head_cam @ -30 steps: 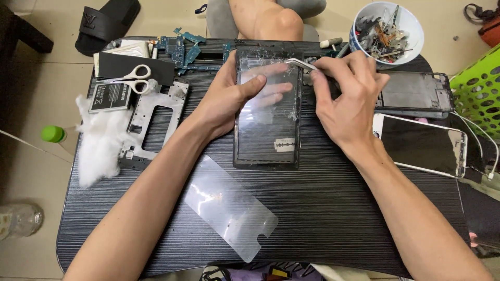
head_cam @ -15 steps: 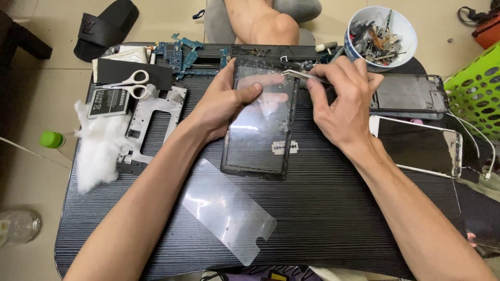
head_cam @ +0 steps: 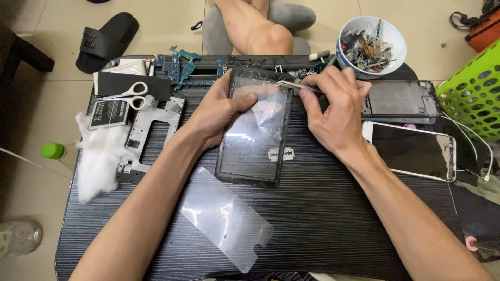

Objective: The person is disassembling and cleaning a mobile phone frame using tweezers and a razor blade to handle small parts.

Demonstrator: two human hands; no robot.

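Since the earlier frame the glass panel (head_cam: 255, 130) has slid a little left and tilted, its near corner now just beside the razor blade (head_cam: 281, 154). Left hand (head_cam: 219, 112) holds the panel's left edge, thumb pressed on the glass, grip clamped on it; panel rests on the tabletop (head_cam: 333, 218), far end lifted slightly. Right hand (head_cam: 333, 109) pinches metal tweezers (head_cam: 292, 86), grip closed on them, tips at the panel's top right corner where a clear film is peeling up. White bowl (head_cam: 372, 44) behind the right hand, off the tabletop's far edge, full of small metal parts, screws and tools. Green perforated basket (head_cam: 469, 88) at right, contents not visible. Loose clear protector sheet (head_cam: 225, 218) lies near the left forearm. Phone frame (head_cam: 151, 135), battery (head_cam: 108, 113), scissors (head_cam: 127, 96) and cotton wad (head_cam: 99, 158) sit left. Circuit boards (head_cam: 179, 67) at the far edge. White phone (head_cam: 411, 151) and dark chassis (head_cam: 401, 100) lie right.
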